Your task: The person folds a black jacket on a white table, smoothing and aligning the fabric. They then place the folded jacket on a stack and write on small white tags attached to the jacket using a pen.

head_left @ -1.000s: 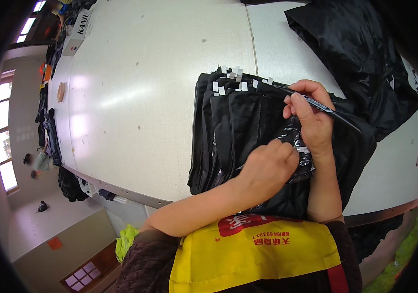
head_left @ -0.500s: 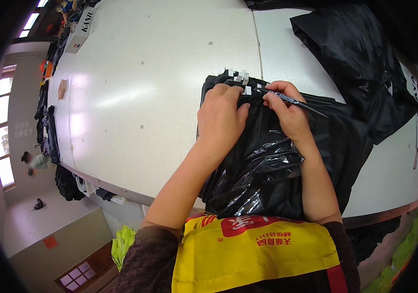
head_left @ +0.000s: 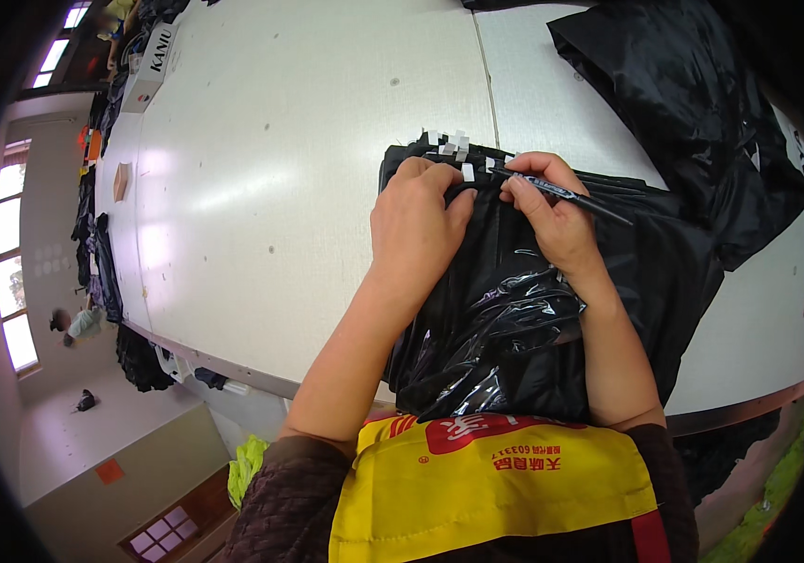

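Note:
A stack of black garments (head_left: pixel 477 272), in glossy fabric with several layers, lies in front of me at the table's near edge. Small white tags (head_left: pixel 458 145) stick up along its far edge. My left hand (head_left: pixel 416 220) has its fingers curled over that edge, pinching the black fabric beside one white tag. In my right hand (head_left: pixel 557 220) is a black marker pen (head_left: pixel 563 192), held in a writing grip. Its tip points left, toward a tag between my two hands. Fingers partly hide the fabric there.
The white table (head_left: pixel 252 188) stretches far ahead and left. More black fabric (head_left: pixel 665 103) is heaped at the right. A white box (head_left: pixel 150 70) and a small brown block (head_left: pixel 121 181) sit near the left edge. Another person (head_left: pixel 78 324) is far off at left.
The pen and both hands hold nearly the same pose over the tags. The view has shifted slightly. Both hands keep their grip.

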